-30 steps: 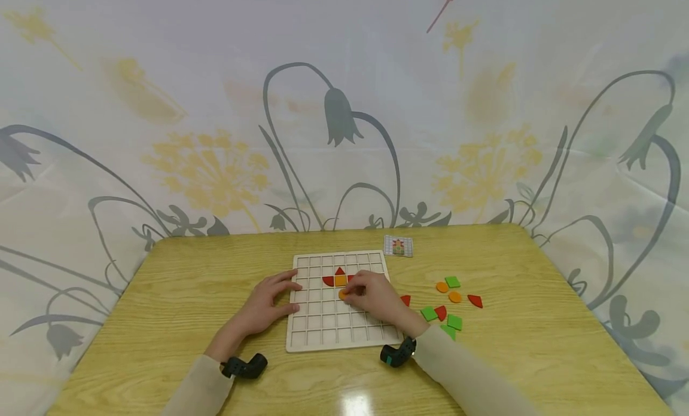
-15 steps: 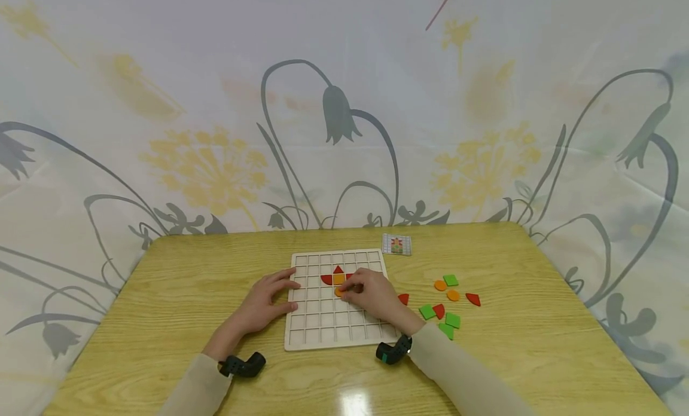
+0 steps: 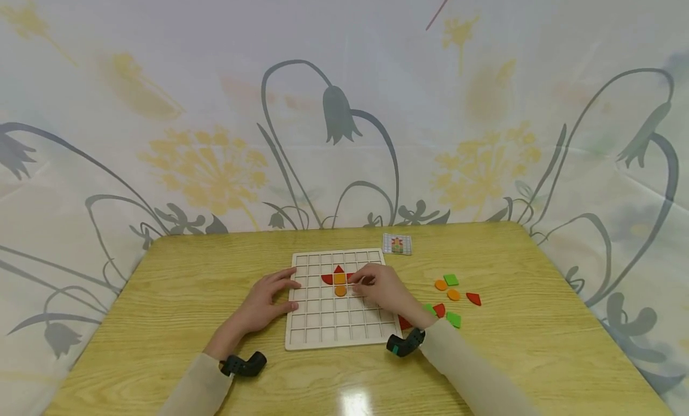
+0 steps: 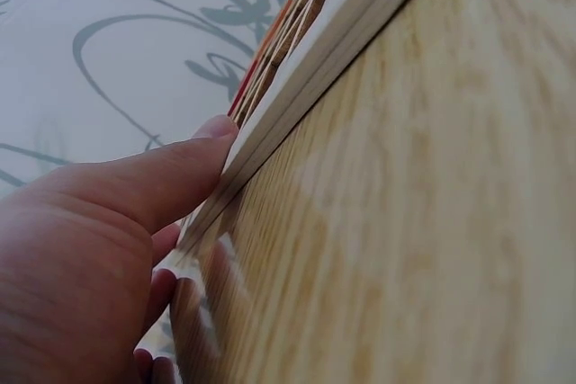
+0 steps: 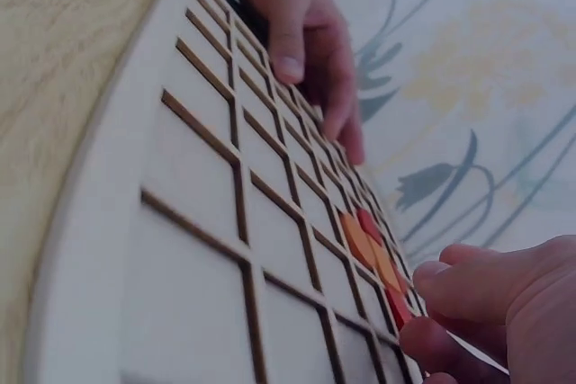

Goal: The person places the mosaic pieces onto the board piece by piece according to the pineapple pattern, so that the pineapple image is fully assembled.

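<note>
My left hand (image 3: 265, 299) rests at the left edge of the white grid board (image 3: 314, 338), its thumb (image 4: 171, 177) touching the rim in the left wrist view. Over the board's right half hovers my right hand (image 3: 383, 286), fingers relaxed and bent, with nothing visible between them. Just left of its fingertips, an orange round piece (image 3: 341, 291) lies in a cell. Directly above that sits an orange square piece (image 3: 340, 278), with a red triangle (image 3: 338, 269) on top and a red quarter-round piece (image 3: 327, 280) to its left. Another red piece on the right is partly hidden by my fingers.
On the wooden table (image 3: 215, 248), loose pieces lie right of the board, including a green square (image 3: 451, 280), an orange disc (image 3: 454, 294) and a red quarter-round piece (image 3: 474, 299). A small pattern card (image 3: 397, 244) lies behind the board. A patterned curtain (image 3: 344, 165) hangs behind.
My right hand has let go of the orange round piece, which now lies in its cell, and has moved slightly to the right. My left hand stays at the board's edge.
</note>
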`<state>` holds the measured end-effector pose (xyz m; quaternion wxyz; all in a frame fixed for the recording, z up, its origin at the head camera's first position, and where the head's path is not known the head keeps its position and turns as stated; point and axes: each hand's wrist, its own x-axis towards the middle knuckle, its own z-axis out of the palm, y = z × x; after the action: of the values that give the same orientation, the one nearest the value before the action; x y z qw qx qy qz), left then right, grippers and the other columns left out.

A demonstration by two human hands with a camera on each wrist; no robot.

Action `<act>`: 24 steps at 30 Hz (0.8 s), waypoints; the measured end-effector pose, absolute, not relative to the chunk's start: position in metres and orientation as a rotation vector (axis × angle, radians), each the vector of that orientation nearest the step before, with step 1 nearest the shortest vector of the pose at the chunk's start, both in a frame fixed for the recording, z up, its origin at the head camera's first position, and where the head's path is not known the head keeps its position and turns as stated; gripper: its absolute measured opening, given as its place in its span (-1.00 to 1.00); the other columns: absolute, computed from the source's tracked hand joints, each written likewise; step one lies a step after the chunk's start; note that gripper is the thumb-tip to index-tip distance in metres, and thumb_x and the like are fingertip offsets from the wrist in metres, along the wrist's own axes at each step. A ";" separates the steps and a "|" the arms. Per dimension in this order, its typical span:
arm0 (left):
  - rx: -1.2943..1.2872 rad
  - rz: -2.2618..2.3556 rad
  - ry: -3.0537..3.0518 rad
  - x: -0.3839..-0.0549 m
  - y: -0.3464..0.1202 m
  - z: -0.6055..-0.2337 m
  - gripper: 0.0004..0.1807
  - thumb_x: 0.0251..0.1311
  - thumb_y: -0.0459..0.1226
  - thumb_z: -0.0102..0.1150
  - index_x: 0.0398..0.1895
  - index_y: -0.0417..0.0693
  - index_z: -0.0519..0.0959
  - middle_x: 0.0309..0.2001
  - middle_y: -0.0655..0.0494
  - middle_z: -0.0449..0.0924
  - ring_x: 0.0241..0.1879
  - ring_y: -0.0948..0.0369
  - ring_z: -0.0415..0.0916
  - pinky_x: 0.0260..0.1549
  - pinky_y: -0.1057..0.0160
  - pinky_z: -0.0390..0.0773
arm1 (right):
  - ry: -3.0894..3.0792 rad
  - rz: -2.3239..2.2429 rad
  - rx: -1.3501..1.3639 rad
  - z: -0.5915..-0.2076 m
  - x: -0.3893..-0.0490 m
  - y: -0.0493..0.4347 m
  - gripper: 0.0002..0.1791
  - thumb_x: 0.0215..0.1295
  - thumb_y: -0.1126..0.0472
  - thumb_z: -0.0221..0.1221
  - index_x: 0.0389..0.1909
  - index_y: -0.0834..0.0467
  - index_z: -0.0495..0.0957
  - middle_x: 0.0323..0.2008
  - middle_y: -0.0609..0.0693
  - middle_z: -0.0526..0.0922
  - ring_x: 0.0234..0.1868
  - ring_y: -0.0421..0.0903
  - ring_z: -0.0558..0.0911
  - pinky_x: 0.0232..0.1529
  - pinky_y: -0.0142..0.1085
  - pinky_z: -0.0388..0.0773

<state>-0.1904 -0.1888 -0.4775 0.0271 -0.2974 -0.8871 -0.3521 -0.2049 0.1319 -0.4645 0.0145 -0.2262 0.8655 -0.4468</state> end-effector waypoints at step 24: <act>-0.919 -1.076 -2.742 -0.193 -0.191 -0.481 -0.62 0.28 -0.15 0.31 0.13 -0.04 0.61 0.44 -0.10 0.28 0.38 -0.23 0.18 0.27 -0.36 0.11 | 3.000 -1.168 -0.325 -0.451 -0.190 0.308 -0.81 0.38 0.23 0.26 -0.07 0.20 0.70 -0.10 0.12 0.70 -0.19 0.03 0.64 -0.23 -0.20 0.58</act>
<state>-0.1926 -0.1907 -0.4806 0.0280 -0.2978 -0.8883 -0.3487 -0.1896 0.3084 -0.4512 -0.0471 -0.1002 0.9261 -0.3606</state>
